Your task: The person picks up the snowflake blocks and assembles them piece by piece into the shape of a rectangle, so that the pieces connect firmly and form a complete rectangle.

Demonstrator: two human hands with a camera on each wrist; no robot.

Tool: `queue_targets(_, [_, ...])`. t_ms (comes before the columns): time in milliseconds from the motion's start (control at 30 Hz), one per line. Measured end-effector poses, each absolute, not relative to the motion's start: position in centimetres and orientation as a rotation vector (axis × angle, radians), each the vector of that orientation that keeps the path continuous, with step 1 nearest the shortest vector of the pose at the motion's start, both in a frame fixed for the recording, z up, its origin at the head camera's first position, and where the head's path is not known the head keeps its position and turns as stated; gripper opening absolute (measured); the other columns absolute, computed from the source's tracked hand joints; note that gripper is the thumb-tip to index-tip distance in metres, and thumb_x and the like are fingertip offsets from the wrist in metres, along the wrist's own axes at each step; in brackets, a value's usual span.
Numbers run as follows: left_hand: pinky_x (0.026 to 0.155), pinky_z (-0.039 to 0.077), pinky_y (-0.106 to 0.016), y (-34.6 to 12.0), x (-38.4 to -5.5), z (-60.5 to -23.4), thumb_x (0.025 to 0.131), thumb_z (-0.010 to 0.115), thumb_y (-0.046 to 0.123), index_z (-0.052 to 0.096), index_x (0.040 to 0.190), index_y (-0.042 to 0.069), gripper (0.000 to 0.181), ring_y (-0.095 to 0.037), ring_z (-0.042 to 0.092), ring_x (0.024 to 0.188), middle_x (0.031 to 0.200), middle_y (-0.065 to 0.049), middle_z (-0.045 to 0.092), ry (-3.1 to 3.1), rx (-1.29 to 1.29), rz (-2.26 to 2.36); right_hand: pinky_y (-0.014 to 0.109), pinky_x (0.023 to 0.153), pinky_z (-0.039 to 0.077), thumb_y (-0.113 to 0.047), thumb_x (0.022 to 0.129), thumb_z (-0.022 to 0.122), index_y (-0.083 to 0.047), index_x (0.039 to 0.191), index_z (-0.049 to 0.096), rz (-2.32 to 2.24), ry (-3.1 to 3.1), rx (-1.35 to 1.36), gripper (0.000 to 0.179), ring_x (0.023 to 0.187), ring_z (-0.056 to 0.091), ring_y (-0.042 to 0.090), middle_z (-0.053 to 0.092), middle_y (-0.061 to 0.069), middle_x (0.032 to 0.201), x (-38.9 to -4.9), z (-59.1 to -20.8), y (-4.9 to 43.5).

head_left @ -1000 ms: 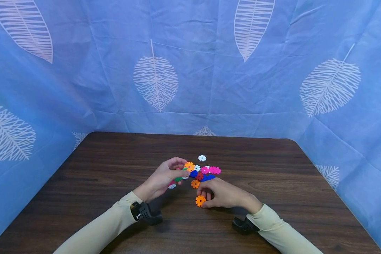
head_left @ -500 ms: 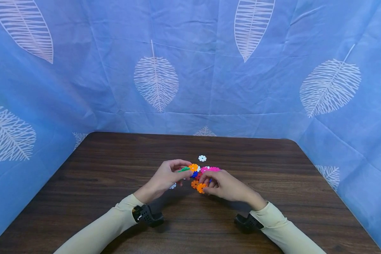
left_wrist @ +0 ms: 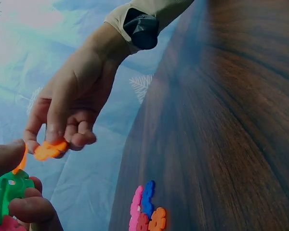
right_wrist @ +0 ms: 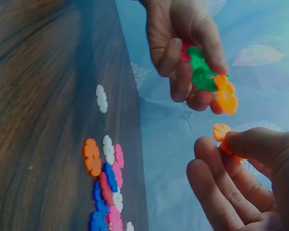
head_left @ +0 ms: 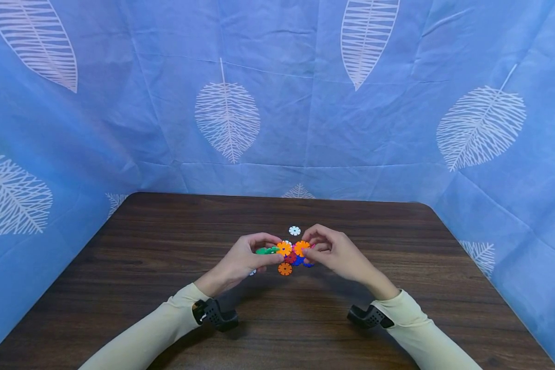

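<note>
My left hand (head_left: 236,263) grips a small joined piece of notched plastic flower discs. In it, a green disc (right_wrist: 201,68) sits between an orange disc (right_wrist: 226,94) at the free end and a pink part (left_wrist: 8,224), mostly covered by fingers. My right hand (head_left: 339,257) pinches another orange disc (left_wrist: 50,150) between thumb and fingers. Both are raised above the table. In the right wrist view a narrow gap separates the two orange discs.
Beneath the hands lies a cluster of loose discs on the brown wooden table (head_left: 194,339): blue (right_wrist: 99,220), red (right_wrist: 106,188), pink (right_wrist: 115,217), white and orange (head_left: 284,269). A single white disc (head_left: 294,230) lies farther back. Blue leaf-print cloth (head_left: 277,128) hangs behind.
My right hand has lifted its orange disc from near the front of the cluster, moving away from me and up beside the left hand's piece. The left hand has shifted slightly right.
</note>
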State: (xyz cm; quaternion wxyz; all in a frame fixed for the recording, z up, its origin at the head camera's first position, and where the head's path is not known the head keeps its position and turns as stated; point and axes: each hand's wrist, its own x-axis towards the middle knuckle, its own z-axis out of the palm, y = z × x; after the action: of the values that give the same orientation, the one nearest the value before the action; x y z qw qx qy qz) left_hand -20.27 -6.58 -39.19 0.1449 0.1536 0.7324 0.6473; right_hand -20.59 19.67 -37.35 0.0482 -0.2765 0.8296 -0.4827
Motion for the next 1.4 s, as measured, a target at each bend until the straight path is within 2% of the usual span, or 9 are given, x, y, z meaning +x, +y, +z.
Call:
queue_targets(100, [0.065,0.051,-0.030,-6.6,-20.2,-39.1,0.091,0.079,0.022,0.066,0.127,0.008,0.041,-0.031,0.060,0.086,0.117,-0.010,0.070,2.100,0.444,1.862,0.048,0.080,0.061,-0.014,0.098,0.070,-0.009,0.117,0.062,-1.525,2.517,-0.838,0.021,0.087,0.073,0.019,0.070,0.010,0.104,-20.5,-37.1,19.7])
queue_targets(233, [0.065,0.051,-0.029,-6.5,-20.2,-39.1,0.091,0.079,0.024,0.067,0.126,0.008,0.041,-0.030,0.059,0.083,0.115,-0.010,0.071,2.107,0.432,1.848,0.038,0.080,0.062,-0.011,0.098,0.069,-0.008,0.117,0.062,-1.568,2.491,-0.848,0.020,0.088,0.073,0.020,0.071,0.011,0.105,-20.3,-36.9,19.7])
queue_targets(567, [0.064,0.048,-0.029,-6.3,-20.1,-39.2,0.091,0.079,0.025,0.067,0.127,0.007,0.042,-0.017,0.054,0.067,0.109,-0.009,0.071,2.096,0.431,1.837,0.036,0.075,0.062,-0.014,0.095,0.074,-0.009,0.116,0.063,-1.614,2.462,-0.781,0.024,0.087,0.072,0.020,0.069,0.012,0.108,-20.0,-37.0,19.2])
queue_targets(800, [0.065,0.049,-0.029,-6.4,-20.1,-39.0,0.091,0.079,0.025,0.067,0.127,0.006,0.041,-0.018,0.055,0.068,0.106,-0.008,0.072,2.083,0.446,1.838,0.046,0.081,0.061,-0.011,0.094,0.074,-0.009,0.117,0.062,-1.619,2.465,-0.770,0.026,0.088,0.073,0.020,0.068,0.013,0.111,-20.0,-37.1,19.2])
queue_targets(1233, [0.066,0.049,-0.029,-6.5,-20.1,-39.1,0.092,0.078,0.026,0.069,0.126,0.007,0.040,-0.019,0.056,0.069,0.100,-0.008,0.072,2.103,0.444,1.808,0.041,0.078,0.062,-0.011,0.094,0.074,-0.011,0.114,0.064,-1.587,2.525,-0.819,0.023,0.089,0.075,0.016,0.069,0.011,0.112,-19.9,-37.3,18.8])
queue_targets(1400, [0.065,0.050,-0.028,-6.5,-20.1,-39.1,0.092,0.078,0.024,0.069,0.125,0.006,0.039,-0.020,0.057,0.071,0.101,-0.008,0.071,2.086,0.464,1.821,0.043,0.075,0.062,-0.010,0.094,0.074,-0.012,0.114,0.063,-1.590,2.539,-0.839,0.023,0.089,0.076,0.021,0.070,0.011,0.111,-19.8,-37.6,18.6])
